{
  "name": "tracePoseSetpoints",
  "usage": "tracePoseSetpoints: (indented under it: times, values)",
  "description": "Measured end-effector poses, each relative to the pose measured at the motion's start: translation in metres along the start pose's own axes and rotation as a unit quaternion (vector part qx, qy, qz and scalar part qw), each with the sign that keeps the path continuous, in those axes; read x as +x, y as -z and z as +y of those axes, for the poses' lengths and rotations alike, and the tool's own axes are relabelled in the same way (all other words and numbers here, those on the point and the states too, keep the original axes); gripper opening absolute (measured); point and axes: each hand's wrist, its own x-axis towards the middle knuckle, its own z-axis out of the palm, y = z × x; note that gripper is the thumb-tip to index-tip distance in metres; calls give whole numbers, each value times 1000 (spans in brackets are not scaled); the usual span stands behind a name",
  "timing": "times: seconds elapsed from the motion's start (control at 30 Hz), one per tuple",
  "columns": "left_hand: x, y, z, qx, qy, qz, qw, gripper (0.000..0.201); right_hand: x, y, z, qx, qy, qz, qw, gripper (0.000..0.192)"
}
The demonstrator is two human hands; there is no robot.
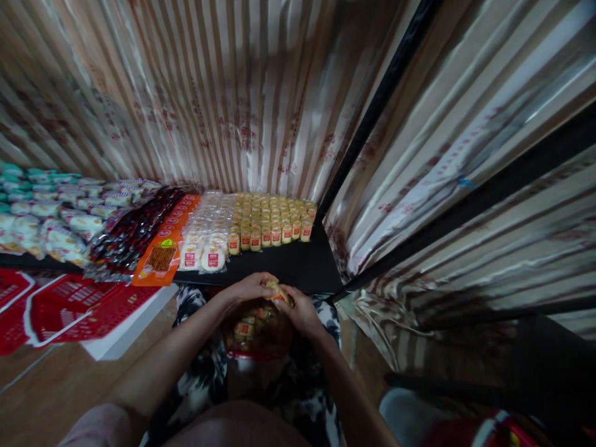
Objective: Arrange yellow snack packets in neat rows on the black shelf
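Both of my hands meet over my lap, near the front edge of a black table (298,268). My left hand (255,287) and my right hand (299,310) are closed on one small yellow wrapped snack (277,292), its label partly covered by my fingers. Just below them, between my knees, sits a red container (249,356) with several similar yellow wrapped snacks (244,329) in it. On the table ahead, matching yellow packets (275,233) stand in close rows, their red labels facing me.
White round packets (213,256), an orange packet (161,254), dark shiny packets (123,242) and white bags (65,233) line the table leftward. Red baskets (93,304) stand below at left. Black poles (367,118) and striped curtains (242,93) border the table.
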Motion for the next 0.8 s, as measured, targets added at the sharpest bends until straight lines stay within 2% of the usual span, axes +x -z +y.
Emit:
tracePoseSetpoints:
  times: [0.1,0.2,0.33,0.5,0.63,0.8]
  values:
    - [17,-4,15,-73,-16,10,997,51,12,7,13,37,-18,51,998,36]
    - [34,-11,25,-93,-23,37,995,44,23,10,23,118,-28,79,989,37]
    - [52,-20,36,-49,-42,69,996,33,33,18,30,176,-30,96,979,40]
    - [78,-23,53,68,-87,89,990,33,49,33,40,69,-37,171,982,42]
    - [106,-25,67,159,-127,107,973,36,68,46,49,76,-71,219,970,51]
    - [141,-38,91,153,-184,156,958,43,100,72,60,143,-58,283,947,56]
